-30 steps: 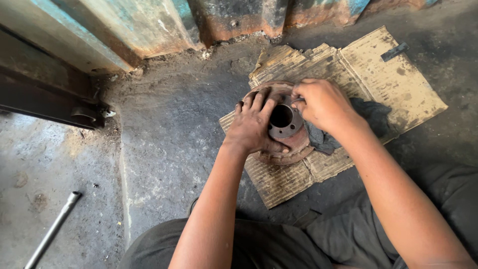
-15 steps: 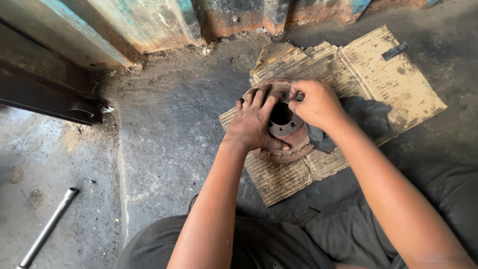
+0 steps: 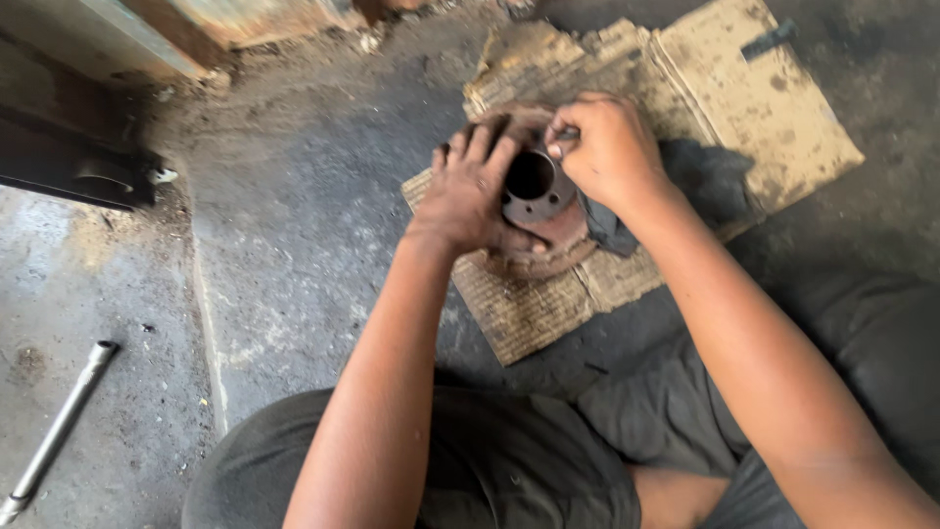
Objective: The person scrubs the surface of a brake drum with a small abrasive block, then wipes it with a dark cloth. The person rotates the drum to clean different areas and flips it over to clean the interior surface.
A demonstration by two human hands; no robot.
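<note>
A rusty round brake disc (image 3: 548, 250) with a raised hub and a dark centre hole (image 3: 530, 176) lies on a torn sheet of cardboard (image 3: 754, 108) on the floor. My left hand (image 3: 468, 191) lies flat on the disc's left side, fingers spread, pressing it down. My right hand (image 3: 607, 147) is closed at the hub's upper right rim, pinching something small and pale that I cannot make out. A dark cloth (image 3: 710, 181) lies under my right wrist, partly on the disc.
A metal pipe (image 3: 59, 426) lies on the concrete at the lower left. A dark metal beam (image 3: 69, 162) and a painted wall base run along the top left. My legs in grey trousers (image 3: 509, 460) fill the bottom. A small dark strip (image 3: 769, 39) rests on the cardboard's far corner.
Both hands stay on the disc. My right hand has shifted slightly along the hub rim, and the view has drifted a little.
</note>
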